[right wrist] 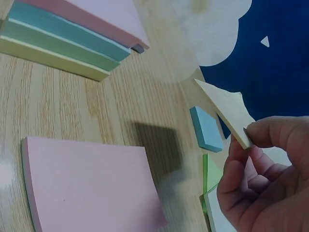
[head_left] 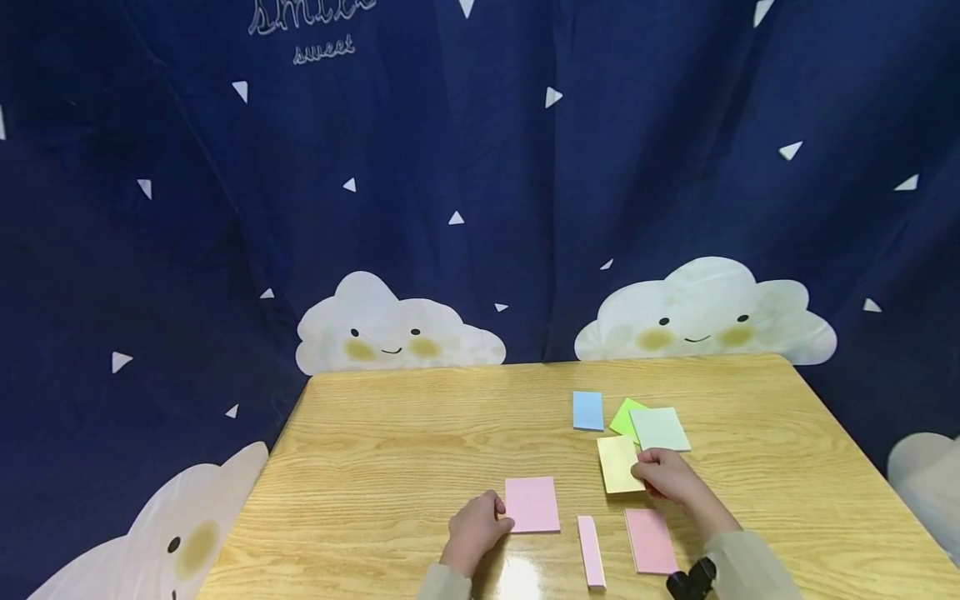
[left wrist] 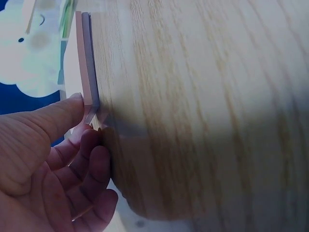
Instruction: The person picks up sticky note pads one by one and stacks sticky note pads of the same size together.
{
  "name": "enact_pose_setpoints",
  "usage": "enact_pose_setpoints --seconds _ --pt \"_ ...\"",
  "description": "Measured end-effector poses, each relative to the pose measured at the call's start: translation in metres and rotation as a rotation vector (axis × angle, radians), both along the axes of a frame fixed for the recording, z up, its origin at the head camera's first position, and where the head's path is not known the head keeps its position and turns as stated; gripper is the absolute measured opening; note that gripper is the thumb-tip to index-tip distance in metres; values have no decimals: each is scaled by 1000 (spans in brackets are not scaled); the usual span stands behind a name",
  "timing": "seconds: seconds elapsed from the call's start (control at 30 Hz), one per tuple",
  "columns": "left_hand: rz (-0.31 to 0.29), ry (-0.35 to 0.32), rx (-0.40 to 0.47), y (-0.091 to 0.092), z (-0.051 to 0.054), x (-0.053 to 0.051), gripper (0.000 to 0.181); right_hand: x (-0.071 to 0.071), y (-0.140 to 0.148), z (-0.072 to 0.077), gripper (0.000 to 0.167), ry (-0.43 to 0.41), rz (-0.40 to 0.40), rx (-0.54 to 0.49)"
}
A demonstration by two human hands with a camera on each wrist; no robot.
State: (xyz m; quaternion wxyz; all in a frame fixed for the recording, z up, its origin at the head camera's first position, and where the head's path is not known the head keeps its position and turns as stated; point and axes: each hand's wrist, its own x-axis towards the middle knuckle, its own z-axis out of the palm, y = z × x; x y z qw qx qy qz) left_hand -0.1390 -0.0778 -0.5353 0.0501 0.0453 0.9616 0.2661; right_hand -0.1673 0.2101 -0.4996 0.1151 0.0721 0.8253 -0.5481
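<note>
The left hand (head_left: 476, 527) pinches the left edge of a square pink pad (head_left: 532, 505). Seen from the left wrist, this hand (left wrist: 63, 164) has its thumb against the near end of the pad (left wrist: 86, 58), whose side shows pink and purplish layers, with the other fingers curled below. Between thumb and fingers, the right hand (head_left: 667, 477) grips a pale yellow pad (head_left: 618, 465) by its right edge. In the right wrist view, the yellow pad (right wrist: 227, 113) is tilted and raised off the table, held by the hand (right wrist: 270, 174).
A blue pad (head_left: 588, 411), a green pad (head_left: 626, 417) and an overlapping pale mint pad (head_left: 660, 429) lie farther back. Nearer are a narrow pink strip pad (head_left: 591, 552) and a pink pad (head_left: 651, 542). A dark blue curtain (head_left: 450, 167) hangs behind the wooden table (head_left: 375, 442).
</note>
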Motion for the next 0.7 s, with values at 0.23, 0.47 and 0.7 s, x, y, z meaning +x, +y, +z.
enact_pose_setpoints --seconds 0.23,0.47,0.7 --pt "-4 2 -5 0 -1 0 20 4 -5 5 11 15 5 6" --pt "-6 8 -4 0 -1 0 19 8 -8 9 13 20 5 1" --pt "-8 11 -1 -1 -2 0 18 14 -10 12 14 27 23 -26"
